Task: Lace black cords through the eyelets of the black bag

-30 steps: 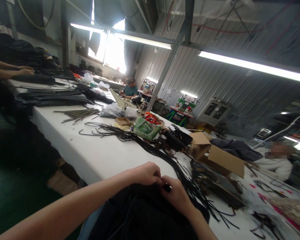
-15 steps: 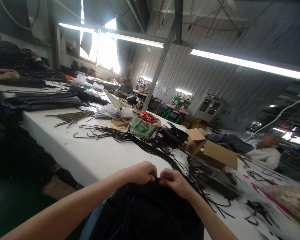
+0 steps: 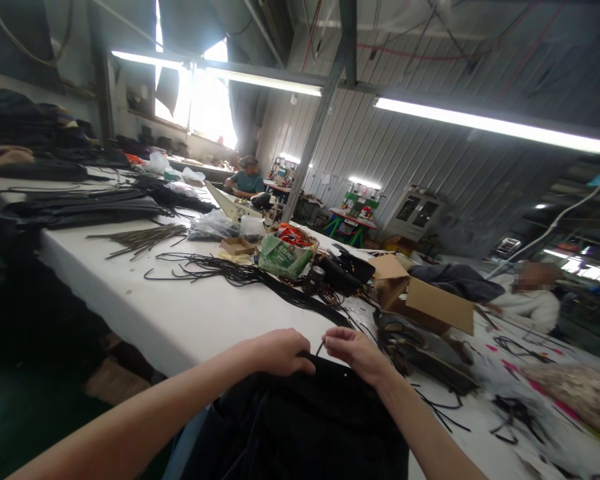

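Note:
A black garment [image 3: 305,420] lies over the near edge of the white table [image 3: 190,313], in front of me. My left hand [image 3: 275,350] is closed on the garment's top edge. My right hand [image 3: 355,350] sits beside it, fingertips pinched on a thin black cord end [image 3: 321,347] at that same edge. The two hands are a few centimetres apart. A long bundle of black cords [image 3: 260,280] runs across the table just beyond them.
A green bag [image 3: 285,253], small boxes and an open cardboard box [image 3: 420,300] stand mid-table. Dark fabric stacks [image 3: 80,203] lie far left, where another person's hands [image 3: 5,157] rest. A person in white [image 3: 525,300] sits right; another sits [image 3: 247,180] far back.
My hands have shifted slightly up the garment's edge, and the right one has drawn a short cord end out into view. The camera has panned a little right.

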{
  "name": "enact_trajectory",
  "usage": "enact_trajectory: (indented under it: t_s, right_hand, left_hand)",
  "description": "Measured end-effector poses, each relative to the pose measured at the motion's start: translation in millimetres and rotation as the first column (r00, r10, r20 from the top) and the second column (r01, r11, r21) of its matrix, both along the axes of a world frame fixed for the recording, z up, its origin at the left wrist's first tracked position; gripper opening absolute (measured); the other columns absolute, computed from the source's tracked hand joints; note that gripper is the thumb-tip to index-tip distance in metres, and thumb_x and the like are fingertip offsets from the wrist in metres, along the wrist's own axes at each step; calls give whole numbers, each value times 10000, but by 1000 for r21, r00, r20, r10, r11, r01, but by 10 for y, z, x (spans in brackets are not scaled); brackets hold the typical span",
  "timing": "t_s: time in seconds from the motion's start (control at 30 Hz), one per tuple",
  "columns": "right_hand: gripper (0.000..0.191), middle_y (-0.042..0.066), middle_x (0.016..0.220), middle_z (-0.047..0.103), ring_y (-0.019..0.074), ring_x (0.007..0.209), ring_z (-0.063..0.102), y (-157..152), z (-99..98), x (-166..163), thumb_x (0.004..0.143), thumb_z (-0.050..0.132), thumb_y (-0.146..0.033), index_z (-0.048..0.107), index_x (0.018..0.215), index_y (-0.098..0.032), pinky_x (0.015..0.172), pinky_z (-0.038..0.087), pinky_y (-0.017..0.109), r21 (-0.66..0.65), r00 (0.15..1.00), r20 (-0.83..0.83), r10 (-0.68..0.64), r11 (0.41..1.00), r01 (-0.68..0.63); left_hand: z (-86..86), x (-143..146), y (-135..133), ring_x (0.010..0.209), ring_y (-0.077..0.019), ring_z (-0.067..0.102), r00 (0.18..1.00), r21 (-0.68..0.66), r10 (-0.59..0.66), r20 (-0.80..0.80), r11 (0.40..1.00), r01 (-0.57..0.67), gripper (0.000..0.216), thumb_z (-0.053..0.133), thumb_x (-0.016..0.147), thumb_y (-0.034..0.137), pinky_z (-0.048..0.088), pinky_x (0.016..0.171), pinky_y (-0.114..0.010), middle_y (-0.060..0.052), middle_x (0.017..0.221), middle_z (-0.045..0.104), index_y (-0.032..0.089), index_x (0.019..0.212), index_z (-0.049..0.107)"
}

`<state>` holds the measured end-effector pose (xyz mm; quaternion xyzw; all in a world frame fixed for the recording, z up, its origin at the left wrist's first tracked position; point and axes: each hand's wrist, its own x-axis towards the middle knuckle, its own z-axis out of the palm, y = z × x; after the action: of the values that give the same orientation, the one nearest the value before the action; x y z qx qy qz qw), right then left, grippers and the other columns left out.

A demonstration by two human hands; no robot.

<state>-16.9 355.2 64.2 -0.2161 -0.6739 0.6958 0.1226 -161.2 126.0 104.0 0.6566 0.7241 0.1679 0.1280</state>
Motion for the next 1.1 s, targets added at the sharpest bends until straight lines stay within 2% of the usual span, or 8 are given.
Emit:
enact_trajectory:
  t_s: [0.13, 0.27, 0.37, 0.53, 0.67, 0.8, 0.97, 1.1]
  right_hand:
    - [569, 104, 939, 787, 212, 830, 759, 281, 93, -231, 538, 1093, -301, 776, 974, -118, 731, 665, 288, 46, 975, -88, -202, 977, 206]
    - [276, 101, 903, 764, 217, 803, 772, 478, 215, -445, 806, 901, -132, 727, 1015, -84, 710, 674, 305, 80, 919, -193, -343, 928, 363]
    - [161, 61, 905, 742, 173, 786, 746, 576, 283, -557, 935, 774, -120, 702, 1077, -98, 681, 655, 280, 96, 845, -287, -451, 864, 494]
    - [211, 38, 892, 735, 158, 739, 700, 713, 297, -623, 888, 834, -167, 725, 1062, -114, 572, 563, 230, 139, 756, -371, -540, 772, 620]
    - [241, 38, 875, 736, 173, 743, 719, 799, 208, -642, 868, 872, -210, 716, 1024, -112, 644, 621, 281, 113, 754, -371, -542, 779, 616]
    - [238, 39, 886, 731, 183, 801, 745, 838, 104, -659, 918, 842, -236, 691, 1054, -113, 776, 675, 343, 130, 784, -362, -504, 805, 578]
    - [314, 137, 1195, 751, 214, 980, 774, 871, 27, -515, 1003, 719, -276, 675, 1262, -103, 871, 675, 376, 359, 899, -298, -321, 835, 417]
    - [497, 149, 1419, 683, 202, 916, 757, 851, 65, -85, 873, 636, -87, 711, 1359, -153, 841, 645, 378, 645, 977, -144, -155, 735, 211]
  left_hand:
    - [128, -7, -46, 853, -240, 688, 992, -10, 17, 129, 1000, -16, 587, 300, 1167, 546, 433, 737, -334, -110, 959, 757, 167, 924, 676]
    - [221, -104, -42, 972, -292, 722, 977, -94, 107, 186, 991, -90, 746, 180, 1136, 708, 473, 848, -367, -158, 1040, 768, 166, 834, 595]
    - [167, -266, -5, 1088, -324, 717, 974, -117, 162, 160, 983, -145, 689, 280, 1134, 667, 479, 914, -385, -174, 1159, 767, 152, 915, 682]
    - [-59, -510, -1, 1014, -319, 724, 965, -147, 245, 98, 962, -229, 426, 526, 1067, 463, 479, 804, -370, -163, 1155, 771, 116, 1125, 767]
    - [-130, -554, -58, 981, -280, 734, 959, -152, 258, 115, 959, -240, 465, 579, 1041, 546, 487, 730, -325, -115, 1163, 780, 156, 1200, 776]
    - [-107, -487, -43, 999, -284, 742, 968, -114, 248, 41, 963, -242, 276, 717, 938, 363, 515, 793, -322, -101, 1108, 791, 178, 1122, 806]
    - [-90, -321, 60, 1043, -439, 739, 941, -45, 296, -163, 951, -307, 186, 696, 911, 263, 553, 854, -475, -224, 1079, 767, 127, 955, 815]
    - [-122, -317, 82, 1077, -457, 736, 916, -64, 342, -212, 930, -362, 284, 622, 998, 313, 575, 907, -523, -248, 1140, 753, 104, 1030, 811]
